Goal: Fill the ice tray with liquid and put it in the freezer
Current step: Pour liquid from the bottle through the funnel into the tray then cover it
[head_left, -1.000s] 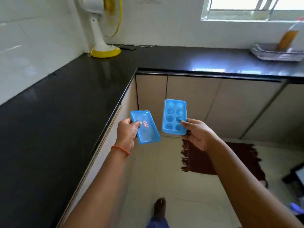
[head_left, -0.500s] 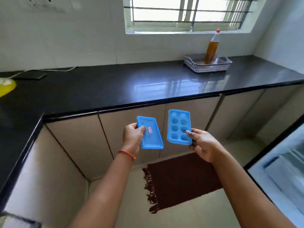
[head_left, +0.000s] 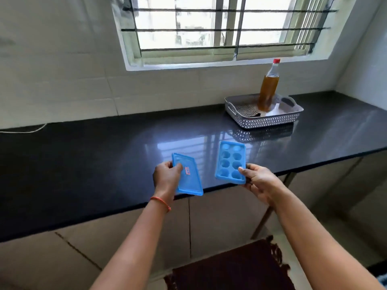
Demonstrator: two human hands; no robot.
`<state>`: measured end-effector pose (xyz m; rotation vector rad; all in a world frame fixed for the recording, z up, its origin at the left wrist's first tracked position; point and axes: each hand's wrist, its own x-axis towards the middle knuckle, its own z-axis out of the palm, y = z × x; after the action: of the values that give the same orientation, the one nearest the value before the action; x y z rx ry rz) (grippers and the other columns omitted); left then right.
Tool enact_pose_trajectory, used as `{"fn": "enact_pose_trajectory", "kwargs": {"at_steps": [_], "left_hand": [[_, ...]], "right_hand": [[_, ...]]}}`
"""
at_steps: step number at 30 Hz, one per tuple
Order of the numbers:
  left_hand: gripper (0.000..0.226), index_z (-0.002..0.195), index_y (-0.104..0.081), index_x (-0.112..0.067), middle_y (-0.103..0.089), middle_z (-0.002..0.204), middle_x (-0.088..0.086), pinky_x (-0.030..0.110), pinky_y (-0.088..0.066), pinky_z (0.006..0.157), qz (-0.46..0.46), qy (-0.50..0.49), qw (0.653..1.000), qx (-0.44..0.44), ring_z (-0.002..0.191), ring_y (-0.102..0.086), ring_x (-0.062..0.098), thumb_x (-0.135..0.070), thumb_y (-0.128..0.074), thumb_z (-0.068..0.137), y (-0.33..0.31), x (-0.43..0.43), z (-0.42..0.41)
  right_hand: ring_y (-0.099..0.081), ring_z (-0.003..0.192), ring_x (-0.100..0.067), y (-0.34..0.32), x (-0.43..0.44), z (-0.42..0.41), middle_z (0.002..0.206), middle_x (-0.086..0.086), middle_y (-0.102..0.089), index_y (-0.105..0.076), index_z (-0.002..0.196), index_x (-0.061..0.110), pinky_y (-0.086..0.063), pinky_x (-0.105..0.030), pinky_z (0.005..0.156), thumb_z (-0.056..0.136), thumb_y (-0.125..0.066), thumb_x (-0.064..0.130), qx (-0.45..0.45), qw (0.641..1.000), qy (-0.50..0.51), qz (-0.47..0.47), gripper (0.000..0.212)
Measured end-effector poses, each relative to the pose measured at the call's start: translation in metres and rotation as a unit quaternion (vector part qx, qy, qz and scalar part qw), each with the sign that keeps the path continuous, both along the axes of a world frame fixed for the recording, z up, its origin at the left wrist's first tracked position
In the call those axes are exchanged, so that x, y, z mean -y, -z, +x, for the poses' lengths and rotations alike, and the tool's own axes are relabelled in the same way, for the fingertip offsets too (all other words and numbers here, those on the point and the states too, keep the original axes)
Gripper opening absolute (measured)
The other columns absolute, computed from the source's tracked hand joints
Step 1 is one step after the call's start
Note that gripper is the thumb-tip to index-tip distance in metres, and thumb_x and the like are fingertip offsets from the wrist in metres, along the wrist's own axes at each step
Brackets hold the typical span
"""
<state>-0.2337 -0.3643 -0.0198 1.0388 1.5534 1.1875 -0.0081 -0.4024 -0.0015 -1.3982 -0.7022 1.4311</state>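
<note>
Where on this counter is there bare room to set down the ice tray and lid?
The counter is bare from the cable at the left across to the basket, front edge included. A smaller bare patch lies right of the basket. Only the basket, holding the bottle, is crowded.

Both arms are bare as far as the frame shows them. The left forearm (head_left: 134,243) fills the lower middle-left of the frame and the right forearm (head_left: 310,237) the lower right, skin uncovered down to the bottom edge. Worn in view is 1 thin orange-red thread bracelet (head_left: 160,202), looped around the wrist just below the left hand (head_left: 166,177) and slightly thicker at its right end. The right hand (head_left: 258,181), right of centre, shows a short thumbnail.
</note>
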Motion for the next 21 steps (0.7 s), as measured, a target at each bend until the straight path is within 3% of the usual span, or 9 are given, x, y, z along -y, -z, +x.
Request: {"fn": "enact_pose_trajectory", "kwargs": {"at_steps": [4, 7, 10, 13, 15, 21], "left_hand": [[0.022, 0.063, -0.059, -0.006, -0.064, 0.062, 0.007, 0.047, -0.056, 0.064, 0.036, -0.065, 0.992, -0.101, 0.065, -0.065, 0.03, -0.027, -0.053, 0.064, 0.0, -0.084, -0.001], [0.015, 0.061, -0.054, -0.009, -0.06, 0.062, 0.007, 0.037, -0.049, 0.057, 0.048, -0.093, 0.972, -0.212, 0.068, -0.063, 0.034, -0.017, -0.054, 0.074, -0.004, -0.134, 0.0], [0.012, 0.072, -0.06, -0.014, -0.061, 0.088, 0.011, 0.034, -0.043, 0.062, 0.052, -0.106, 0.936, -0.332, 0.081, -0.06, 0.035, -0.017, -0.052, 0.08, -0.009, -0.179, 0.005], [0.022, 0.099, -0.066, -0.01, -0.05, 0.112, 0.011, 0.035, -0.042, 0.07, 0.022, -0.096, 0.904, -0.416, 0.093, -0.056, 0.034, -0.014, -0.05, 0.085, -0.007, -0.217, 0.014], [0.026, 0.11, -0.063, -0.01, -0.047, 0.116, 0.01, 0.038, -0.045, 0.073, 0.001, -0.081, 0.881, -0.466, 0.095, -0.056, 0.033, -0.014, -0.049, 0.088, 0.0, -0.233, 0.021], [0.028, 0.116, -0.056, -0.01, -0.043, 0.125, 0.01, 0.039, -0.048, 0.082, -0.072, -0.071, 0.845, -0.526, 0.109, -0.051, 0.031, -0.012, -0.046, 0.09, 0.032, -0.265, 0.034]], "right_hand": [[-0.062, 0.072, -0.013, 0.005, -0.093, 0.002, 0.091, -0.008, -0.065, -0.054, 0.121, -0.003, -0.052, -0.014, 0.05, 0.096, -0.047, 0.004, 0.023, 0.999, -0.048, -0.008, 0.026], [-0.062, 0.074, -0.016, 0.012, -0.155, 0.0, 0.102, -0.015, -0.064, -0.054, 0.12, -0.007, -0.053, -0.018, 0.06, 0.096, -0.048, 0.004, 0.053, 0.996, -0.069, -0.013, 0.027], [-0.063, 0.076, -0.018, 0.017, -0.209, -0.005, 0.104, -0.015, -0.064, -0.055, 0.119, -0.008, -0.051, -0.026, 0.071, 0.095, -0.05, 0.004, 0.075, 0.993, -0.09, -0.028, 0.027], [-0.063, 0.072, -0.015, 0.016, -0.253, -0.011, 0.103, -0.015, -0.064, -0.058, 0.11, -0.004, -0.053, -0.019, 0.054, 0.095, -0.051, 0.005, 0.101, 0.987, -0.119, -0.036, 0.019], [-0.064, 0.071, -0.014, 0.019, -0.275, -0.014, 0.102, -0.014, -0.065, -0.059, 0.109, -0.002, -0.052, -0.017, 0.048, 0.094, -0.053, 0.005, 0.105, 0.984, -0.132, -0.048, 0.017], [-0.065, 0.075, -0.016, 0.03, -0.324, -0.023, 0.105, -0.015, -0.066, -0.058, 0.109, -0.004, -0.056, -0.017, 0.053, 0.093, -0.055, 0.004, 0.123, 0.971, -0.198, -0.06, 0.018]]}}
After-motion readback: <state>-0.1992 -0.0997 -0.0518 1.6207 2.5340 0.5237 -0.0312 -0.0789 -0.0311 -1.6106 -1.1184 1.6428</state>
